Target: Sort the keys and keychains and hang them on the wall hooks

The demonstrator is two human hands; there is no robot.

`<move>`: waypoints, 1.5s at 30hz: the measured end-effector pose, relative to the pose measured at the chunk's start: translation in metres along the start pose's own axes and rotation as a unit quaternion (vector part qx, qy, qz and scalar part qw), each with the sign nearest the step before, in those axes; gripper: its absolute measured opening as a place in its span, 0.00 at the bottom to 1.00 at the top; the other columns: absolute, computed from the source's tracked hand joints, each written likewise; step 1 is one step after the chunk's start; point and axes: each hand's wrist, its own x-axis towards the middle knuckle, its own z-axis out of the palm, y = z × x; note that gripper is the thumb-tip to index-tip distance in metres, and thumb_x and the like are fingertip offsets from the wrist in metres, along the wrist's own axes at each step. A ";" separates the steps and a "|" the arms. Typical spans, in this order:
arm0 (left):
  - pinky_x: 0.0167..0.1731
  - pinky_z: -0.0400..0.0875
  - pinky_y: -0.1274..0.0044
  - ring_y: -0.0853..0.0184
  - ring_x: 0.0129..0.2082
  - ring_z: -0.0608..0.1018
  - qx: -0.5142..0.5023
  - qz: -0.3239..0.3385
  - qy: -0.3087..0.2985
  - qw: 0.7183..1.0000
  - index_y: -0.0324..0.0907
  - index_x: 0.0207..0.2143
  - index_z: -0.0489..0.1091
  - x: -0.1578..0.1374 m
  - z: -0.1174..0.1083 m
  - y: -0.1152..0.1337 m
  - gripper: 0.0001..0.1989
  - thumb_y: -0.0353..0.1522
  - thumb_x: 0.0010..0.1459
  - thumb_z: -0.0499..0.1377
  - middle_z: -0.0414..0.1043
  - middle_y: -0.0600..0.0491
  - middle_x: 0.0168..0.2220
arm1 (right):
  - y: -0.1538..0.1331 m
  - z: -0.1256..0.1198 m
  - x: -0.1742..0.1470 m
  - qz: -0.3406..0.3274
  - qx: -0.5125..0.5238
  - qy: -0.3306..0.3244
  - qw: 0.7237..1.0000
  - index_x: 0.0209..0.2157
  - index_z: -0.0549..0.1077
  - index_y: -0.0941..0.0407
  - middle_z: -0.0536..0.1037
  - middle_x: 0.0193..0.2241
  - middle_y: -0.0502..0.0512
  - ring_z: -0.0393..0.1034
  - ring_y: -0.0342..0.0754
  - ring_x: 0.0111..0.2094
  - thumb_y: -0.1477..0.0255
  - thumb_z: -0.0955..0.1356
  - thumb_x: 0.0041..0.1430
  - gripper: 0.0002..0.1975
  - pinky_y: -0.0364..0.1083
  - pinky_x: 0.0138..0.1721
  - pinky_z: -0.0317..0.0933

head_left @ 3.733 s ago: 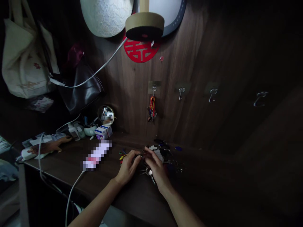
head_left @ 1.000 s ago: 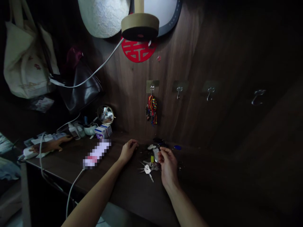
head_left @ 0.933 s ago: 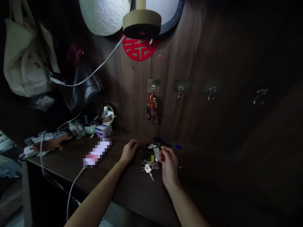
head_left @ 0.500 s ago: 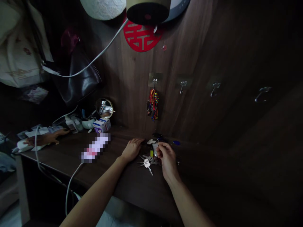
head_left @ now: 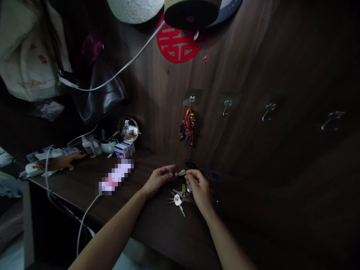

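Keys (head_left: 177,200) fan across the desk (head_left: 168,229), presumably for easy reach. Just past, the left hand (head_left: 157,181) pinches a small brownish piece (head_left: 172,171); the right hand (head_left: 201,190) is at a pale tag (head_left: 182,173), grip unclear. Beyond, a hook (head_left: 191,99) keeps bright cords (head_left: 189,119) up.

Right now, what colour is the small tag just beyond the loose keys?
The small tag is yellow, seen in the head view.

Bare forearms (head_left: 112,228) taper to narrow wrists (head_left: 145,192) and slim, bare fingers (head_left: 196,173).
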 end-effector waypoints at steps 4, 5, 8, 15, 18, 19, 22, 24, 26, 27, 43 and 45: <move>0.43 0.68 0.75 0.69 0.35 0.76 -0.035 -0.030 -0.044 0.998 0.37 0.38 0.72 -0.001 0.006 0.002 0.18 0.34 0.44 0.67 0.75 0.49 0.36 | -0.003 0.001 -0.001 -0.070 -0.065 -0.020 0.995 0.36 0.73 0.53 0.76 0.33 0.53 0.69 0.48 0.34 0.65 0.66 0.53 0.10 0.45 0.35 0.61; 0.42 0.68 0.76 0.70 0.33 0.76 -0.032 -0.040 -0.056 0.997 0.37 0.36 0.73 -0.001 0.007 0.002 0.16 0.34 0.44 0.67 0.74 0.50 0.35 | -0.006 0.001 -0.002 -0.083 -0.079 -0.023 0.993 0.38 0.73 0.53 0.76 0.34 0.54 0.69 0.48 0.35 0.65 0.65 0.54 0.11 0.45 0.36 0.61; 0.38 0.68 0.78 0.72 0.30 0.75 -0.024 -0.059 -0.083 0.995 0.36 0.30 0.71 -0.002 0.010 0.001 0.13 0.35 0.45 0.66 0.73 0.52 0.30 | -0.012 0.000 -0.003 -0.100 -0.093 -0.040 0.990 0.40 0.74 0.52 0.75 0.38 0.55 0.68 0.50 0.39 0.65 0.64 0.55 0.12 0.46 0.40 0.60; 0.29 0.64 0.81 0.76 0.22 0.69 0.004 -0.053 -0.090 0.995 0.38 0.26 0.66 -0.003 0.011 -0.002 0.15 0.39 0.46 0.65 0.68 0.57 0.23 | -0.006 0.003 -0.002 0.003 -0.014 -0.097 0.995 0.31 0.75 0.53 0.76 0.30 0.53 0.69 0.49 0.32 0.61 0.67 0.51 0.11 0.45 0.34 0.61; 0.25 0.60 0.82 0.76 0.20 0.66 0.030 -0.052 -0.085 0.995 0.38 0.23 0.66 -0.004 0.012 -0.002 0.15 0.41 0.46 0.64 0.66 0.58 0.21 | -0.003 0.005 -0.002 0.023 0.016 -0.134 0.991 0.28 0.73 0.54 0.73 0.24 0.50 0.66 0.46 0.26 0.61 0.67 0.51 0.11 0.44 0.29 0.59; 0.24 0.59 0.82 0.76 0.20 0.66 0.035 -0.050 -0.086 0.994 0.38 0.23 0.67 -0.004 0.012 -0.002 0.15 0.41 0.46 0.64 0.66 0.58 0.20 | -0.003 0.006 -0.003 0.025 0.016 -0.140 0.990 0.27 0.73 0.55 0.72 0.22 0.50 0.65 0.46 0.25 0.61 0.67 0.51 0.11 0.43 0.27 0.58; 0.26 0.60 0.81 0.74 0.22 0.68 0.041 -0.034 -0.094 0.994 0.37 0.21 0.69 -0.004 0.013 0.000 0.16 0.42 0.49 0.61 0.68 0.55 0.21 | -0.007 0.007 -0.004 0.023 0.008 -0.123 0.992 0.27 0.72 0.55 0.71 0.21 0.49 0.63 0.45 0.23 0.61 0.67 0.51 0.11 0.42 0.25 0.57; 0.30 0.62 0.80 0.72 0.25 0.71 0.039 -0.033 -0.095 0.994 0.37 0.22 0.71 -0.004 0.012 0.000 0.17 0.43 0.51 0.59 0.70 0.53 0.22 | -0.009 0.008 -0.005 0.018 0.008 -0.094 0.995 0.27 0.72 0.55 0.71 0.22 0.49 0.63 0.44 0.23 0.61 0.68 0.50 0.11 0.42 0.25 0.56; 0.32 0.62 0.79 0.70 0.27 0.72 0.031 -0.041 -0.087 0.995 0.37 0.23 0.74 -0.003 0.011 0.000 0.17 0.42 0.52 0.58 0.72 0.52 0.24 | -0.011 0.008 -0.005 0.011 0.008 -0.066 0.998 0.28 0.72 0.54 0.72 0.24 0.50 0.63 0.44 0.24 0.60 0.68 0.50 0.11 0.42 0.26 0.57; 0.33 0.63 0.78 0.70 0.27 0.72 0.024 -0.048 -0.083 0.995 0.37 0.25 0.74 -0.003 0.010 -0.001 0.17 0.42 0.53 0.58 0.72 0.51 0.24 | -0.011 0.008 -0.005 0.006 0.005 -0.055 0.998 0.29 0.73 0.54 0.73 0.26 0.51 0.63 0.45 0.25 0.60 0.68 0.50 0.11 0.42 0.27 0.58; 0.43 0.62 0.75 0.68 0.36 0.74 -0.038 -0.064 -0.104 0.992 0.36 0.39 0.73 -0.007 0.011 -0.001 0.15 0.33 0.48 0.64 0.74 0.49 0.35 | -0.014 0.004 -0.007 -0.241 -0.183 0.012 0.953 0.33 0.70 0.53 0.71 0.35 0.55 0.65 0.49 0.39 0.74 0.63 0.56 0.05 0.48 0.38 0.61; 0.37 0.63 0.78 0.72 0.31 0.72 -0.014 -0.047 -0.089 0.995 0.37 0.34 0.73 -0.006 0.010 -0.003 0.12 0.33 0.46 0.65 0.73 0.53 0.31 | -0.014 0.006 -0.008 -0.277 -0.222 0.007 0.935 0.30 0.70 0.53 0.70 0.33 0.54 0.65 0.49 0.39 0.75 0.65 0.55 0.04 0.50 0.41 0.60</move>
